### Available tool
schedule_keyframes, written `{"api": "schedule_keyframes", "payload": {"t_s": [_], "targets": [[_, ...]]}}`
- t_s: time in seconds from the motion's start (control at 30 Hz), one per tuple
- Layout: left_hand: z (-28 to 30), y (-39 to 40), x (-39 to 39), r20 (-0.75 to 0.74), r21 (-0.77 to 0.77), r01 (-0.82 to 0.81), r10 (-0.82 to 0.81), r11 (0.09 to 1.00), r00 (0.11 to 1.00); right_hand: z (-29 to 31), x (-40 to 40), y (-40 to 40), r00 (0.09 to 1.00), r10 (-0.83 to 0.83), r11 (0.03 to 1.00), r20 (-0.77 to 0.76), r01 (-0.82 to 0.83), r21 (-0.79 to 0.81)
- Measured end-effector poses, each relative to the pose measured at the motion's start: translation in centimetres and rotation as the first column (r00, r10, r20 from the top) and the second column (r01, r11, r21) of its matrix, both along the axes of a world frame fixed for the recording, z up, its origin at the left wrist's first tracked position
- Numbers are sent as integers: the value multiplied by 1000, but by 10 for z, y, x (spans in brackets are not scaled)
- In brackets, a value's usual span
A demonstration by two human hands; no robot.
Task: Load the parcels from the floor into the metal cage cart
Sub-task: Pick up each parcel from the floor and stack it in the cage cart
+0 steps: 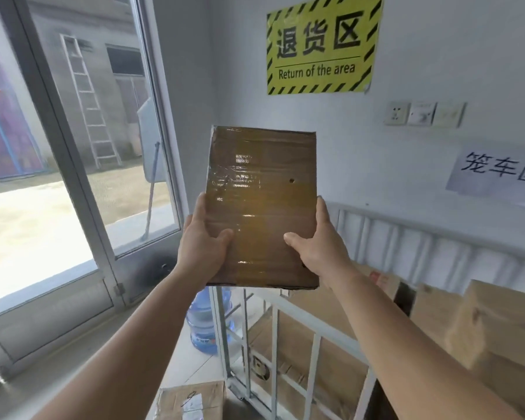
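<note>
I hold a flat brown cardboard parcel [262, 192], wrapped in shiny tape, up in front of me at chest height, above the near corner of the metal cage cart [312, 328]. My left hand [202, 241] grips its left edge, thumb on the front face. My right hand [319, 244] grips its right edge in the same way. Several cardboard boxes [497, 325] lie inside the cart. Another parcel [191, 401] with a white label sits on the floor at the bottom, just left of the cart.
A blue water jug [205, 325] stands on the floor behind the cart's left side. A glass door and window [73, 165] fill the left. A yellow sign [322, 47] and wall sockets [423, 114] hang on the white wall ahead.
</note>
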State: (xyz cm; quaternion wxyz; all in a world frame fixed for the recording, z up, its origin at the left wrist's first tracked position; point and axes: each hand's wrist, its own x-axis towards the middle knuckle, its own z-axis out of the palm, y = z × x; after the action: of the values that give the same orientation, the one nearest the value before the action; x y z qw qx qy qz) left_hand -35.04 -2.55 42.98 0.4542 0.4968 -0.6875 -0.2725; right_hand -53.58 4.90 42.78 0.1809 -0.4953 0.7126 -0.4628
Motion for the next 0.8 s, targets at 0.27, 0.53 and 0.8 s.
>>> {"api": "schedule_keyframes", "payload": {"t_s": [0.27,0.53,0.8], "targets": [[-9,-20,-135,-1,45,137,-137,990,991,-1,-122,12,990,-142,989,0,142,35],[-40,-38,-246,-2,144,332,-336,932,942,-34,-210,19,942,-332,934,38,323,155],[-84,-100,-293,32,288,428,-455,857,890,-76,-244,-26,882,-460,862,101,416,291]]}}
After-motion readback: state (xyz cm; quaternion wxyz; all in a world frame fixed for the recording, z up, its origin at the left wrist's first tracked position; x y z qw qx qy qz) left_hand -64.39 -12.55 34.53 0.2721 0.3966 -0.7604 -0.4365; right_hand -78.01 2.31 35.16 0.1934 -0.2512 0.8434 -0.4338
